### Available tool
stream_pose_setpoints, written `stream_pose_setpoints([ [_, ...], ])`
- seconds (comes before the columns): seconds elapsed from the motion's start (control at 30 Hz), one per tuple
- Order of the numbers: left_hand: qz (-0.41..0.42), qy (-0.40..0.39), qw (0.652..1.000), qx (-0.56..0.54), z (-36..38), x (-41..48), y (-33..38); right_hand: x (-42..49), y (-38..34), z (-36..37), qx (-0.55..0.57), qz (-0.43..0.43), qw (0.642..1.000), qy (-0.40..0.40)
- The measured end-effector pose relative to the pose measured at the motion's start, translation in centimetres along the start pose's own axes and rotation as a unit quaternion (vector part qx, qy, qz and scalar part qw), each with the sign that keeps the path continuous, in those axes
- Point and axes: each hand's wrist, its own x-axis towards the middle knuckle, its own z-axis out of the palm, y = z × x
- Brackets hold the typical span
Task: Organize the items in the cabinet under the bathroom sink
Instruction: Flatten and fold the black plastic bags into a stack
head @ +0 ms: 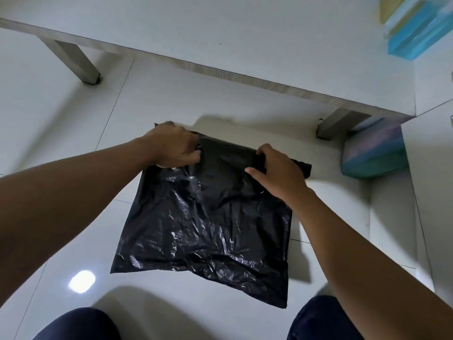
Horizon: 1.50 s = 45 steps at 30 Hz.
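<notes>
A crinkled, glossy black plastic bag (203, 229) lies flat on the pale tiled floor (61, 143), between the person's knees and the low white desk with a wood-grain edge (220, 25). Its far edge is gathered into a thick roll, and that roll is what the coming move appears to turn on. The roll's long axis runs crosswise to the arms, slanting from far-left to near-right, roughly parallel to the desk's front edge. The flat, unrolled sheet spreads from the roll back toward the person, so any further rolling would have to travel toward the body.

Both hands sit on the roll, well apart. The left hand (174, 146) is near the roll's left end with its fingers curled over the bundled film. The right hand (277, 170) grips nearer the right end, fingers wrapped round the roll and thumb lying along the sheet. A short stub of roll sticks out past it. Neither hand is clearly closer to the work, since each holds its own half.

The film looks thin, slippery and springy, and its creases catch the light. Judging from that, the roll would loosen if it were let go. Under the desk on the right sits a soft teal and purple pack (375, 153). Blurred blue packets (414, 28) show at the top right.
</notes>
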Motion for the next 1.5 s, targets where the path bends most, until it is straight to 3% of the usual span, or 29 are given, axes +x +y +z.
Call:
stream_pose_setpoints([
  [0.07,-0.021,0.005,0.998,0.051,-0.5,1.0,1.1,0.8,-0.2,0.1,-0.066,0.0,0.998,0.016],
  [0.17,-0.013,-0.01,0.997,0.081,-0.4,2.3,2.3,2.1,-0.4,-0.3,-0.118,0.018,0.992,-0.04],
  [0.33,-0.062,-0.13,0.99,-0.002,-0.3,3.5,3.0,3.3,-0.8,-0.9,-0.128,0.042,0.979,-0.154],
  [0.6,-0.054,-0.028,0.996,0.07,0.1,3.2,2.8,3.9,-1.5,-2.5,-0.08,0.008,0.975,-0.207],
  [0.7,-0.065,0.063,0.993,0.073,-0.3,3.3,2.3,4.4,-1.5,-3.6,-0.041,0.014,0.988,-0.148],
  [0.83,-0.102,0.195,0.972,0.082,-2.0,3.5,2.1,4.6,-2.3,-5.3,-0.083,-0.007,0.996,0.04],
  [0.93,-0.109,0.239,0.962,0.078,-2.3,2.8,2.3,3.9,-2.9,-4.7,-0.15,-0.035,0.973,0.17],
  [1.07,-0.092,0.272,0.957,0.052,-1.0,0.1,3.3,1.4,-3.2,-2.3,-0.127,-0.019,0.956,0.264],
  [1.23,-0.09,0.301,0.949,0.028,2.3,-3.9,5.3,-3.8,-4.1,0.5,-0.082,-0.015,0.951,0.296],
  [1.5,-0.093,0.289,0.953,-0.006,6.2,-8.0,7.2,-10.4,-6.0,5.6,-0.095,-0.011,0.971,0.219],
])
